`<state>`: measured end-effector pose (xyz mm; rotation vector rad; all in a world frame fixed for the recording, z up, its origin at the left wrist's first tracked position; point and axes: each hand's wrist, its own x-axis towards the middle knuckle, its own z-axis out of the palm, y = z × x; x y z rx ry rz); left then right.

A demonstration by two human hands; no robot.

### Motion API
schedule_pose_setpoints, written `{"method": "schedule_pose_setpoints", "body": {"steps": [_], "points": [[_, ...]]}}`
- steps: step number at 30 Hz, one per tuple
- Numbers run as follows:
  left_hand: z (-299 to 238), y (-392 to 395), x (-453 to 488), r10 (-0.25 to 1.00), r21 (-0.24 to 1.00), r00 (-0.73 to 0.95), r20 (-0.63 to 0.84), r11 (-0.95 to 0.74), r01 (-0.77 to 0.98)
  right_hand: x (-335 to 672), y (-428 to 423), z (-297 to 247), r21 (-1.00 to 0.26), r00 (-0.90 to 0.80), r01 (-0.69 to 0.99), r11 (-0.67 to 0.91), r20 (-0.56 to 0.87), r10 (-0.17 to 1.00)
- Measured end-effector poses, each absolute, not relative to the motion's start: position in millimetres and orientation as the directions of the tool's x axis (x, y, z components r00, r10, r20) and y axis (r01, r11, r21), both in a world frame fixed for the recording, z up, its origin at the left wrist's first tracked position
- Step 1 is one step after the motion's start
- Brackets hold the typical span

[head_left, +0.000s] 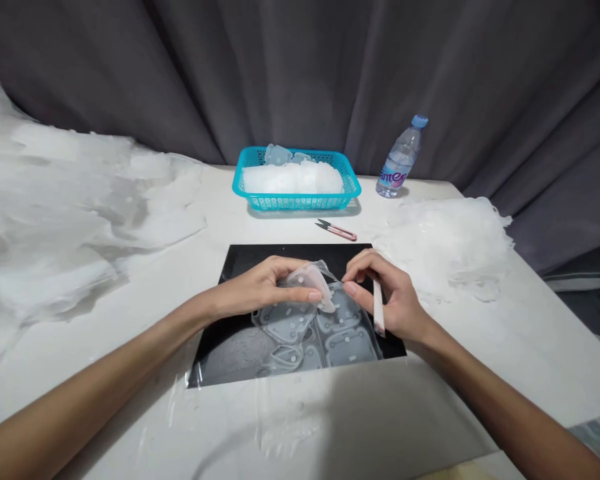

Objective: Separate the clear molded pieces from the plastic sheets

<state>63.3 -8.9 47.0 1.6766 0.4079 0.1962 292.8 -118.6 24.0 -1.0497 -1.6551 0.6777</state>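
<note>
My left hand (275,288) is closed on a folded, translucent plastic piece (310,283), thumb in front and fingers behind. Across from it, my right hand (383,293) pinches at the piece's thin edge with thumb and forefinger. A narrow, pale pinkish tool (379,310) is tucked in that same hand and points down; its kind I cannot make out. Below both hands, a translucent moulded sheet (350,345) with rounded panels and small raised dots lies on a glossy black mat (215,320). The hands cover part of the sheet.
A turquoise basket (300,200) holding white translucent pieces stands at the back. Pink-handled thread snips (337,230) lie before it, and a water bottle (400,160) stands to its right. Translucent sheets are heaped at left (70,220) and right (445,247). A grey curtain (300,80) hangs behind.
</note>
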Motion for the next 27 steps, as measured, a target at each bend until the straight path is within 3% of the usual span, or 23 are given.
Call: {"method": "schedule_pose_setpoints", "body": {"steps": [4,7,11,14,16,22,27], "points": [[47,-9,63,0.405,0.983,0.91,-0.091,-0.109,0.147,290,-123,25,-0.79,-0.159,0.369,0.49,0.465,0.871],[46,-9,62,0.407,0.983,0.908,-0.099,-0.104,0.153,290,-124,26,-0.68,-0.235,0.451,0.578,0.534,0.812],[40,-12,65,0.445,0.982,0.892,-0.076,-0.124,0.146,293,-124,25,-0.303,-0.459,0.645,0.702,0.581,0.672],[38,-15,69,0.545,0.97,0.836,-0.056,-0.167,0.174,295,-123,20,-0.079,-0.493,0.729,0.68,0.629,0.601],[37,-16,70,0.59,0.961,0.805,-0.062,-0.182,0.207,296,-120,18,-0.074,-0.438,0.767,0.637,0.665,0.605],[34,-9,62,0.526,0.955,0.834,-0.165,-0.125,0.268,300,-113,17,-0.357,-0.204,0.796,0.489,0.602,0.772],[26,-10,65,0.559,0.974,0.823,-0.102,-0.112,0.197,299,-112,17,-0.364,-0.27,0.772,0.521,0.555,0.787]]}}
